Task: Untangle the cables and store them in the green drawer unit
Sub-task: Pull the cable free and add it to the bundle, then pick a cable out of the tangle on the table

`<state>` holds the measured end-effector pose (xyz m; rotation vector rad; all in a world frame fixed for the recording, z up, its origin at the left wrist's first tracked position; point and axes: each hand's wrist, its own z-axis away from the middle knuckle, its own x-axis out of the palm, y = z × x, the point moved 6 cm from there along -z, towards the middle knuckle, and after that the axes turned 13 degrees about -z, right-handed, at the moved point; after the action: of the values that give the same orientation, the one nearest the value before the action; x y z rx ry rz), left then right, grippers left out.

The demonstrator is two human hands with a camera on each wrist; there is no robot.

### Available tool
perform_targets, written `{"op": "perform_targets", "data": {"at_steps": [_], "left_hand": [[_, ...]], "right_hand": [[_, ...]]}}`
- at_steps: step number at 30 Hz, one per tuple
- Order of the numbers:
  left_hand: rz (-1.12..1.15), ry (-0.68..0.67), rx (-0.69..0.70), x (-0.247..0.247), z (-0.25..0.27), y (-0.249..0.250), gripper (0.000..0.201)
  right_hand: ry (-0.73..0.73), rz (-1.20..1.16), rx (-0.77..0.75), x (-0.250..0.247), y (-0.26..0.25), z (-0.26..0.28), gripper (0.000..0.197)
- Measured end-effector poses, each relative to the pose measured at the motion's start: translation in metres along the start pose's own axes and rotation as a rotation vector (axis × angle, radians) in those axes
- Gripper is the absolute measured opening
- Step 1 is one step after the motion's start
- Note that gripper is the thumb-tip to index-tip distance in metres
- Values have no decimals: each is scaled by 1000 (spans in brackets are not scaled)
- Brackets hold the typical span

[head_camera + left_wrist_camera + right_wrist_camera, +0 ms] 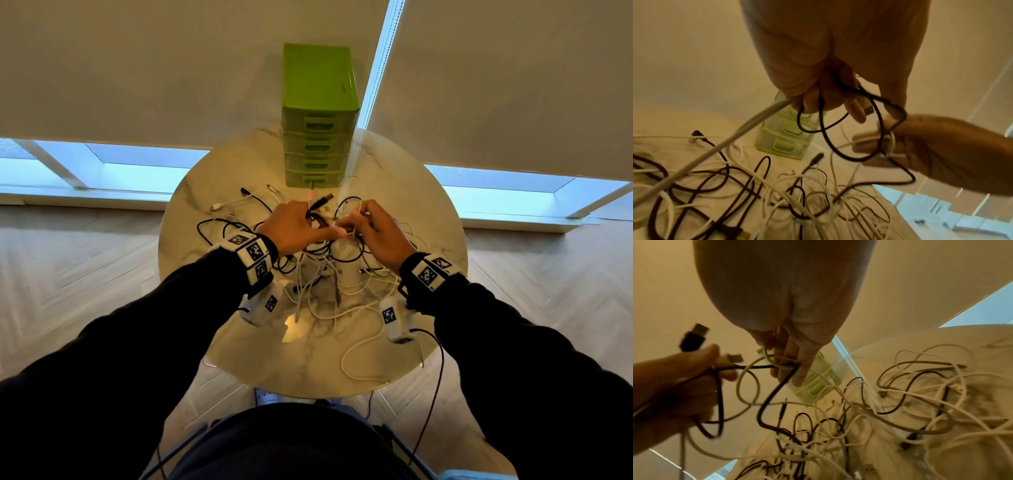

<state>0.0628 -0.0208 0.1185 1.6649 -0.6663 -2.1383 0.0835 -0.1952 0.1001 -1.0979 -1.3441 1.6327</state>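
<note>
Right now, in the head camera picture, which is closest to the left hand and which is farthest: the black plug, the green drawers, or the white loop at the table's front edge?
From the left hand:
1. Black plug, sticking out just beyond its fingers.
2. Green drawers, at the table's far side.
3. White loop, at the near edge, to the right.

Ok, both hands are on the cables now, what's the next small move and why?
Probably draw the hands apart a little: the left hand grips a black cable whose loop runs to the right hand, which pinches it where a white cable crosses. All drawers of the green drawer unit look closed.
</note>
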Motion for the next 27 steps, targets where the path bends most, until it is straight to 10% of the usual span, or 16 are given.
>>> {"op": "perform_targets", "data": {"at_steps": [3, 11, 27], "left_hand": [[-85, -22, 4, 13, 0, 5, 24], [-168, -138, 33, 25, 2, 3, 33], [48, 269, -174, -20, -12, -20, 37]], "right_hand": [[-34, 25, -39, 10, -11, -3, 20], [18, -148, 33, 6, -2, -2, 12], [-50, 359, 37, -26, 17, -13, 15]]}}
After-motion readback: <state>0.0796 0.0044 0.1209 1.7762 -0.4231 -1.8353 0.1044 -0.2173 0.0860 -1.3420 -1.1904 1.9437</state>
